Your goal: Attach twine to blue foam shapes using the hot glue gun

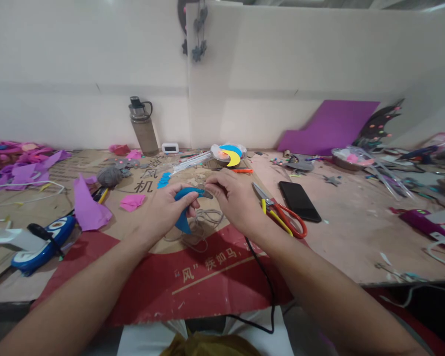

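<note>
the left hand (pixel 171 201) grips a blue crescent-shaped piece (pixel 183 225) between thumb and fingers, above the cardboard (pixel 144 291) on the table (pixel 343 242). the right hand (pixel 234 195) bends its fingers in by the piece's grey tip (pixel 208 195), and i cannot tell whether they grasp anything; pale cord (pixel 212 213) lies loosely looped on the cardboard, with scissors (pixel 286 216) and a black phone (pixel 299 200) to the right

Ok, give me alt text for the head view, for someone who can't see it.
A person's left hand holds a curved blue piece above printed cardboard; the right hand is beside its grey tip, but any grip there is too small to tell. Red-handled scissors and a black phone lie to the right.
</note>
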{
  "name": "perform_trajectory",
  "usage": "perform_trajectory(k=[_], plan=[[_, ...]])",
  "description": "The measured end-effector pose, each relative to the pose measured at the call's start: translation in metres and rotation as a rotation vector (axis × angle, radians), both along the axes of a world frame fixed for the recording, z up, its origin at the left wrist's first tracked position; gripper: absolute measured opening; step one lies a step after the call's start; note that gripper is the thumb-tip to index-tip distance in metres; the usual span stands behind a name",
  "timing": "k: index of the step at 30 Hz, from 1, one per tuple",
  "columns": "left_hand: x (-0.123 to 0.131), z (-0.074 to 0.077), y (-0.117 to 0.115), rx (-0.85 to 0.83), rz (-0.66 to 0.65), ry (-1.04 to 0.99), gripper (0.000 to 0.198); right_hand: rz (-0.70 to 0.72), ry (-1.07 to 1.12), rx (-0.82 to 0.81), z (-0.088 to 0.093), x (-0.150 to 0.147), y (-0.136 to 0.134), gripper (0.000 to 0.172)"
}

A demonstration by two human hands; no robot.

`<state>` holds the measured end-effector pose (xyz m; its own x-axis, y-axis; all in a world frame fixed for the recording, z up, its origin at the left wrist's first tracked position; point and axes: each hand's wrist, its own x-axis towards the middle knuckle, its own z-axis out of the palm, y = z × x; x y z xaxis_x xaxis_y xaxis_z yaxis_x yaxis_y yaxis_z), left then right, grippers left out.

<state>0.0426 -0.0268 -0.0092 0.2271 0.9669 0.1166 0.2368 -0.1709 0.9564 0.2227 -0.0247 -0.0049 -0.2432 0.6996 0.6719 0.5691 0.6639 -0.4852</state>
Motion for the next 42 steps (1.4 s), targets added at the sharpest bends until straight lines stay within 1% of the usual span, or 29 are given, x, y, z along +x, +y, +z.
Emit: perform_trajectory(k=[3, 5, 7, 9, 10, 11, 12, 13, 15, 17, 18, 20, 24, 27, 30, 33, 37, 40, 42], plan=[[-0.001, -0.001, 0.001, -0.049, -0.056, -0.051, 0.028, 0.077, 0.133, -0.116, -0.002, 0.001, 0.004, 0.013], [-0.001, -0.002, 0.002, -0.063, -0.071, -0.095, 0.027, 0.152, 0.281, -0.264, -0.004, -0.001, 0.006, 0.011], [0.000, -0.004, 0.003, -0.078, -0.059, -0.167, 0.026, 0.225, 0.455, -0.447, -0.009, -0.004, 0.008, 0.010], [0.000, -0.005, 0.003, -0.098, -0.037, -0.254, 0.026, 0.276, 0.592, -0.626, -0.013, -0.008, 0.009, 0.014], [0.001, -0.006, 0.003, -0.109, -0.029, -0.297, 0.026, 0.290, 0.634, -0.691, -0.014, -0.010, 0.009, 0.017], [0.001, -0.007, 0.003, -0.118, -0.023, -0.337, 0.027, 0.297, 0.656, -0.721, -0.016, -0.012, 0.008, 0.018], [0.002, -0.007, 0.003, -0.127, -0.020, -0.371, 0.027, 0.296, 0.656, -0.716, -0.016, -0.014, 0.007, 0.018], [0.002, -0.007, 0.003, -0.134, -0.015, -0.397, 0.027, 0.284, 0.637, -0.668, -0.016, -0.015, 0.005, 0.017], [0.003, -0.007, 0.003, -0.138, 0.000, -0.435, 0.027, 0.218, 0.548, -0.486, -0.015, -0.017, 0.000, 0.012], [0.004, -0.007, 0.003, -0.124, 0.016, -0.463, 0.027, 0.134, 0.419, -0.298, -0.013, -0.018, -0.007, 0.012], [0.005, -0.007, 0.002, -0.114, 0.021, -0.473, 0.027, 0.096, 0.359, -0.233, -0.012, -0.019, -0.009, 0.013], [0.005, -0.007, 0.001, -0.091, 0.024, -0.476, 0.027, 0.062, 0.278, -0.179, -0.010, -0.019, -0.013, 0.015], [0.005, -0.008, -0.002, -0.055, 0.034, -0.409, 0.028, 0.043, 0.285, -0.197, -0.011, -0.019, -0.012, 0.024], [0.005, -0.008, -0.002, -0.041, 0.027, -0.385, 0.028, 0.031, 0.323, -0.226, -0.013, -0.019, -0.008, 0.023], [0.006, -0.008, -0.001, -0.042, -0.010, -0.396, 0.029, 0.068, 0.360, -0.248, -0.014, -0.019, -0.007, 0.023], [0.005, -0.007, 0.000, -0.086, -0.042, -0.410, 0.030, 0.091, 0.381, -0.267, -0.014, -0.017, -0.006, 0.024], [0.004, -0.006, 0.000, -0.118, -0.008, -0.443, 0.029, 0.159, 0.419, -0.308, -0.015, -0.016, -0.002, 0.023], [0.004, -0.004, 0.001, -0.121, -0.006, -0.507, 0.028, 0.241, 0.463, -0.378, -0.019, -0.018, 0.000, 0.027], [0.004, -0.003, 0.001, -0.134, 0.001, -0.547, 0.028, 0.257, 0.475, -0.422, -0.023, -0.019, 0.001, 0.028]])
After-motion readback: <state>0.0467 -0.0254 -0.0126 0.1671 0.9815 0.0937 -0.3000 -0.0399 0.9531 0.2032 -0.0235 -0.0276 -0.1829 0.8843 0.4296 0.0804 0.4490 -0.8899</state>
